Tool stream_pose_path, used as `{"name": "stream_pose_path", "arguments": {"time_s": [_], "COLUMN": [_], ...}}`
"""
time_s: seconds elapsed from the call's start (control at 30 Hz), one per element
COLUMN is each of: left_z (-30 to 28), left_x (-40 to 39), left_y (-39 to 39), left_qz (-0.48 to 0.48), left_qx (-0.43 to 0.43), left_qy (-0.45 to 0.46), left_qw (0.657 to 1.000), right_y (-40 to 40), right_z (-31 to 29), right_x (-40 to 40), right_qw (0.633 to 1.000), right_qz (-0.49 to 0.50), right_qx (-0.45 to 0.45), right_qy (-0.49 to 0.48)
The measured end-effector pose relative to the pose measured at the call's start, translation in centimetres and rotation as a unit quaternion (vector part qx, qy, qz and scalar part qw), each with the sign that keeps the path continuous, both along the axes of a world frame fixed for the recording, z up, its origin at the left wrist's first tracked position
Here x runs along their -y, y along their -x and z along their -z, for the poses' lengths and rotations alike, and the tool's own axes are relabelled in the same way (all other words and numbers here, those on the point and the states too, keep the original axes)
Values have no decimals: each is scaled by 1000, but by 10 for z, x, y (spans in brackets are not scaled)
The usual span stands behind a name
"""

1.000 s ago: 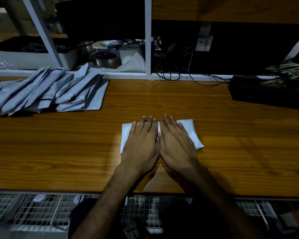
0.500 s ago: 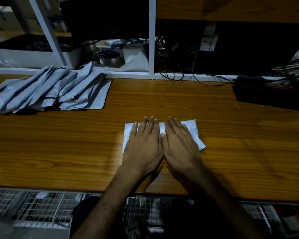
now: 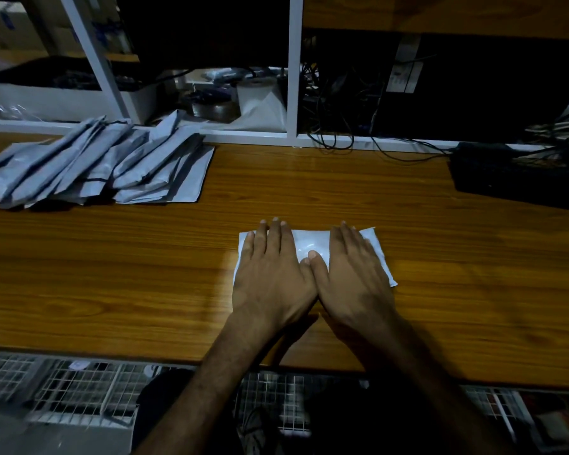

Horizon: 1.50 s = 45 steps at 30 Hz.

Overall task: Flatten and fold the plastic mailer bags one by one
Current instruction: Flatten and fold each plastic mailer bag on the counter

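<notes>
My left hand [image 3: 271,274] and right hand [image 3: 355,274] press flat, fingers straight, on the mailer [image 3: 311,246]; its long axis runs left-right.

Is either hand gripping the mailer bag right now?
No, the left hand and right hand lie flat with straight fingers, pressing the folded mailer bag on the wooden table.

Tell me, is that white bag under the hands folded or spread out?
Folded, it seems: the bag is a small compact rectangle, much shorter than the bags in the pile. Both hands, left and right, press it flat.
</notes>
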<state>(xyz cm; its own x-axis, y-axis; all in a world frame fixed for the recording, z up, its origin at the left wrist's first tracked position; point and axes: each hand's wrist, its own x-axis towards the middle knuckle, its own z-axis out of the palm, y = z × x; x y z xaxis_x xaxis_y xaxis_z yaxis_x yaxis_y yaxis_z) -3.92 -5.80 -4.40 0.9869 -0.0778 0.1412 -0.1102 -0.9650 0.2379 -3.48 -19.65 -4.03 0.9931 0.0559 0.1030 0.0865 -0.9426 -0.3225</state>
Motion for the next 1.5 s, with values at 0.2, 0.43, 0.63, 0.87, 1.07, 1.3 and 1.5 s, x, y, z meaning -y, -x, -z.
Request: {"name": "stream_pose_path", "arguments": {"time_s": [0.2, 0.43, 0.63, 0.87, 1.07, 1.3, 1.5], "left_z": [1, 2, 0, -4, -7, -9, -11], "left_x": [-2, -16, -29, -43, -70, -89, -102], "left_y": [1, 4, 6, 10, 23, 35, 41], "left_qz": [-25, -63, -79, -65, -57, -25, -30], "left_qx": [-4, -27, -59, -63, -77, -65, -41], "left_qy": [-11, -29, -47, -53, -69, -35, 26], "left_qw": [1000, 997, 994, 994, 993, 997, 998], "right_y": [4, 6, 9, 8, 12, 16, 17], "right_z": [0, -2, -4, -5, -5, -7, -9], "right_x": [8, 17, 32, 48, 69, 86, 86], "right_qw": [999, 997, 996, 994, 996, 998, 999], "right_qz": [31, 53, 60, 53, 27, 19, 44], "right_qx": [9, -17, -21, -36, -35, -16, 22], "right_qy": [34, 56, 67, 84, 80, 57, -6]}}
